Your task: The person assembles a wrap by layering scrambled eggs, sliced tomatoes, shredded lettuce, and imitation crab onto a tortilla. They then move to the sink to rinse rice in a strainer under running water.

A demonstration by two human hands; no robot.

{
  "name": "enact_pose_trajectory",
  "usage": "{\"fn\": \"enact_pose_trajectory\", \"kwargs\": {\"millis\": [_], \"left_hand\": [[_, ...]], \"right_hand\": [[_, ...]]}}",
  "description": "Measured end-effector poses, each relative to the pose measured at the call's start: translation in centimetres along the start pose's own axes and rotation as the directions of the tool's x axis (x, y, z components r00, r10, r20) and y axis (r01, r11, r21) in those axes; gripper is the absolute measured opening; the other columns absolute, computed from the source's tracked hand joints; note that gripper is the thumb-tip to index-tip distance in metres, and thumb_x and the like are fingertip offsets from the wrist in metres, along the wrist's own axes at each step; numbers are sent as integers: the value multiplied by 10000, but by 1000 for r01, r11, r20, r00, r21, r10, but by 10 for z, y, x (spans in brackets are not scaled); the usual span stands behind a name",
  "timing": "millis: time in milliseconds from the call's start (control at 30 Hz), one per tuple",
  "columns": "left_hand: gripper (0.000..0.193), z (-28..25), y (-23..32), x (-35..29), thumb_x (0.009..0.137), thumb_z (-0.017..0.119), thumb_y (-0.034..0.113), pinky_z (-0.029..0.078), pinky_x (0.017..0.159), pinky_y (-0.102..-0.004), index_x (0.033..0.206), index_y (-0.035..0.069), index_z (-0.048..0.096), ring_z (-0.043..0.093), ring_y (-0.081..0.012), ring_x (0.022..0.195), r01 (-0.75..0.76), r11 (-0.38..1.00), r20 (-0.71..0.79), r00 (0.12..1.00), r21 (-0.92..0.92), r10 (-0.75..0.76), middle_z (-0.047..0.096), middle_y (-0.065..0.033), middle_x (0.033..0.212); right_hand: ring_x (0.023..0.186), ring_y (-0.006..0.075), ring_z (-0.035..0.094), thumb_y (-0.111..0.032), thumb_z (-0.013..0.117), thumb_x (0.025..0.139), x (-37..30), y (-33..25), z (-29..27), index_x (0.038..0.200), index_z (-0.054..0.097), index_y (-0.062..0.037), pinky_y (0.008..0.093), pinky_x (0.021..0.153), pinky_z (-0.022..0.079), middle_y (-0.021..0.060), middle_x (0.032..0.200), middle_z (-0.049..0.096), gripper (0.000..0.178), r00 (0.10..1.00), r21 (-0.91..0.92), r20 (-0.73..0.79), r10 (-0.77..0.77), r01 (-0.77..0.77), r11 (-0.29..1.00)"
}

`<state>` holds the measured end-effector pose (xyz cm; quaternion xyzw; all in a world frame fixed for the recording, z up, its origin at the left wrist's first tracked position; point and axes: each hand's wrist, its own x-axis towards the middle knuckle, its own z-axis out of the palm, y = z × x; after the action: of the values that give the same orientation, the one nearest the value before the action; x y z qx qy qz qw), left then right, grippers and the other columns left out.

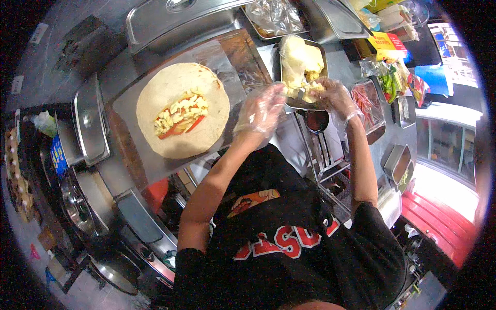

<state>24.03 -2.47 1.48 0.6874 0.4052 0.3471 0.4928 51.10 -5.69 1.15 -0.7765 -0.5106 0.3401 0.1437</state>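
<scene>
My right hand, in a clear plastic glove, has its fingers closed on pale yellow crumbly pieces that look like scrambled egg, at the near end of a metal tray. In that tray lie more yellow food and a clear plastic bag. Also gloved, my left hand is by the tray's near left corner, fingers stretched out toward the yellow pieces. To its left, a large round tortilla rests flat on paper over a board. Yellow pieces and red strips are heaped on its middle.
A container of pinkish shredded food stands right of my right hand, with green peppers beyond. Steel lids and a foil-covered tray surround the board. A wire rack with a dark round container is below the tray.
</scene>
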Motion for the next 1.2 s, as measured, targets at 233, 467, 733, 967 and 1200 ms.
{"fn": "enact_pose_trajectory", "kwargs": {"millis": [233,467,733,967,1200], "left_hand": [[253,22,21,26,873,673,246,538,782,-350,1047,70,726,706,-238,839,98,991,184,980,-90,-80,722,-152,927],[289,28,19,24,869,665,294,526,793,-385,1054,78,716,690,-287,870,124,983,161,982,-137,-101,709,-165,951],[177,58,6,19,847,611,160,496,790,-475,850,-15,642,613,-425,837,-193,977,-67,978,89,199,653,-212,867],[150,54,0,22,916,635,109,510,656,-280,1015,-1,658,614,-144,716,274,418,97,913,-866,-397,663,-72,860],[259,-61,31,-36,936,611,71,520,720,-251,1186,5,616,609,-107,791,136,697,-245,874,-704,-419,667,-60,999]], "right_hand": [[648,84,542,-184,776,777,-48,-69,-5,1131,589,-58,234,571,436,42,832,647,420,994,290,105,-14,-17,957],[701,70,520,-90,729,830,-41,-41,1,1193,550,-32,223,547,403,0,926,621,409,984,493,163,-71,-19,870],[610,67,494,-147,696,882,-39,-36,4,1110,607,-38,223,530,388,-11,858,622,268,978,500,158,-133,37,865],[657,82,542,-122,648,910,-53,-58,15,1117,598,-37,229,541,424,17,887,637,229,987,766,160,-13,-116,632],[641,87,554,-163,643,908,-50,-46,19,1152,605,-27,227,541,434,39,933,658,282,993,769,106,42,-109,629]]}}
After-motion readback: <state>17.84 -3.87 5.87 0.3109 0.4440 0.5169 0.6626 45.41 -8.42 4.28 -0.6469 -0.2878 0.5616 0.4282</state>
